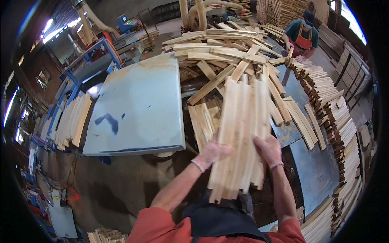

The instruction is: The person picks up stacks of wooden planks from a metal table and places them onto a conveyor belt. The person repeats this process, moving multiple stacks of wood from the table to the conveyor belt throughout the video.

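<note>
The fingers point(222, 150) of the left hand point(211, 154) are curled around the left edge of a bundle of pale wooden slats point(243, 129), and the bundle is gripped from the other side by the right hand point(268, 150), whose fingers are pressed flat against the wood. The bundle is held in the air in front of the body, with its lower ends near the dark apron point(221, 218) and its upper ends pointing away from the person. Sleeves in orange-red are seen at the bottom edge.

Just behind the bundle, a short stack of similar slats point(204, 121) is lying flat. To the left of it, a large pale blue table top point(139, 105) with dark stains is placed, and another row of slats point(73, 121) is laid beside its left side.

Further away, a big loose heap of longer boards point(219, 52) is piled in many directions. Along the right side, a long curved row of neatly stacked slats point(336, 117) is arranged.

At the far end, another person in an orange apron point(302, 36) is standing at the stacks; what is held in that person's hands cannot be told clearly, probably a slat.
</note>
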`<state>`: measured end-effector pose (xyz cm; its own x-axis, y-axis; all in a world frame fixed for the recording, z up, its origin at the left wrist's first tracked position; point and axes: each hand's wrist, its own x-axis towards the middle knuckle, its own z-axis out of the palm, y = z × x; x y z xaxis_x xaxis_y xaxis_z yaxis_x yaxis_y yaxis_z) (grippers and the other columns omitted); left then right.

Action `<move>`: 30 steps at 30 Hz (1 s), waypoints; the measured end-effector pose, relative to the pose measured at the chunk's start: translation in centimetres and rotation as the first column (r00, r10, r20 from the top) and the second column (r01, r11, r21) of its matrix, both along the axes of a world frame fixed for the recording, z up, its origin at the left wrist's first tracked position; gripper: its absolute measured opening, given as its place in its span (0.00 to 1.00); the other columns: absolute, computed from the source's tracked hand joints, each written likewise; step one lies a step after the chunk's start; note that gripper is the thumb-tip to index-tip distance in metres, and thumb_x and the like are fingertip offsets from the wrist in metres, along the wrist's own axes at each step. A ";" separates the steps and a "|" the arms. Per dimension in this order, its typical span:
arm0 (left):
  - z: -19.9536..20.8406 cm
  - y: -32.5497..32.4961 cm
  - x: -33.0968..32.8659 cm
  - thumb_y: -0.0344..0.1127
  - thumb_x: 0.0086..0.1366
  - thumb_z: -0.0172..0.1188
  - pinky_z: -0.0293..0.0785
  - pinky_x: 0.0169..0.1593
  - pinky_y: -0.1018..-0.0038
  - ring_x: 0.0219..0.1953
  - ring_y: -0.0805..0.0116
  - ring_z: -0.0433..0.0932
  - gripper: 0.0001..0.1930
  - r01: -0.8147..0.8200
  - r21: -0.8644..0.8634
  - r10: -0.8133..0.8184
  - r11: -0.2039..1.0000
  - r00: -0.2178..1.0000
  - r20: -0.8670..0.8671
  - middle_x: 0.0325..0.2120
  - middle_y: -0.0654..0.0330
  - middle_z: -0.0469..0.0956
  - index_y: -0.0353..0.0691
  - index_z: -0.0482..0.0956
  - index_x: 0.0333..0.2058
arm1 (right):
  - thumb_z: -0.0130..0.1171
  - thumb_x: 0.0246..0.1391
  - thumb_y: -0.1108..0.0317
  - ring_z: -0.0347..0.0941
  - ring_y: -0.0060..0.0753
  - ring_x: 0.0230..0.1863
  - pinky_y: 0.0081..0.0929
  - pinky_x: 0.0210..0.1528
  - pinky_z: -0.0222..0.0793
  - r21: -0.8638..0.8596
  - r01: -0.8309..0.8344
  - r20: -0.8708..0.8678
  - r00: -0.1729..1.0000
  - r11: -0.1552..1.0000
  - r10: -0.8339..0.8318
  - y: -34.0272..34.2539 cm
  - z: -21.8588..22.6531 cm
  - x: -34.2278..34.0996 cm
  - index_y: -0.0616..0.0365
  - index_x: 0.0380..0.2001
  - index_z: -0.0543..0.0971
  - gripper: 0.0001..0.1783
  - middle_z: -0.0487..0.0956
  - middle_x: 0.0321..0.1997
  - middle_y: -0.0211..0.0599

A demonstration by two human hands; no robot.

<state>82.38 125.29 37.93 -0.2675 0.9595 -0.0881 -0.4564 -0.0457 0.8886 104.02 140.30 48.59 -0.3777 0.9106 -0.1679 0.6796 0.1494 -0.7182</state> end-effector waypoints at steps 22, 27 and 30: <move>0.5 -20.6 -37.5 0.36 0.55 0.75 0.86 0.55 0.58 0.46 0.56 0.87 0.38 -0.494 -0.384 0.516 0.780 0.855 -0.049 0.47 0.46 0.84 0.28 0.72 0.64 | 0.79 0.46 0.40 0.86 0.56 0.52 0.45 0.57 0.81 -0.093 -0.575 -0.033 0.817 0.813 0.575 -10.2 -4.6 -46.4 0.72 0.53 0.79 0.46 0.87 0.48 0.63; 3.5 -20.3 -41.1 0.40 0.56 0.74 0.87 0.53 0.58 0.43 0.54 0.88 0.34 -0.448 -0.387 0.488 0.806 0.873 0.007 0.44 0.46 0.86 0.28 0.78 0.59 | 0.79 0.45 0.41 0.86 0.54 0.50 0.45 0.56 0.81 -0.131 -0.595 -0.082 0.803 0.793 0.590 -9.7 -3.7 -50.4 0.72 0.53 0.77 0.46 0.86 0.49 0.61; 4.6 -19.9 -42.0 0.40 0.58 0.75 0.86 0.54 0.59 0.44 0.55 0.88 0.34 -0.490 -0.404 0.512 0.772 0.857 -0.060 0.47 0.47 0.86 0.28 0.77 0.60 | 0.79 0.44 0.42 0.86 0.53 0.50 0.44 0.55 0.81 -0.149 -0.586 -0.051 0.809 0.797 0.585 -10.0 -3.2 -51.9 0.72 0.53 0.77 0.46 0.86 0.49 0.61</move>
<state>40.36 105.37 42.55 -0.6852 0.5711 -0.4520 -0.5115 0.0645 0.8568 52.14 130.30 45.38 -0.8310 0.4793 -0.2823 0.4961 0.4088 -0.7660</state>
